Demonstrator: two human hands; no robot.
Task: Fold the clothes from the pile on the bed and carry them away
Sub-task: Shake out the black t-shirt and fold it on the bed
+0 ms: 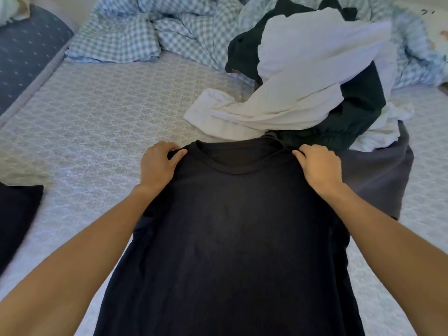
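The bed (101, 122), covered in a pale patterned sheet, carried a rumpled checked duvet (150, 27) at its far side and, to the right, the pile of clothes (315, 76), white garments tangled with dark ones and a grey piece (378, 175) at its near edge. A black T-shirt (232, 238) lay spread flat in the middle of the bed with its collar touching the pile, and part of another dark garment (17, 214) showed at the left edge. The left hand (157, 166) and the right hand (320, 166) each had a grip closed on a shoulder of the T-shirt, pinching the cloth beside the collar.
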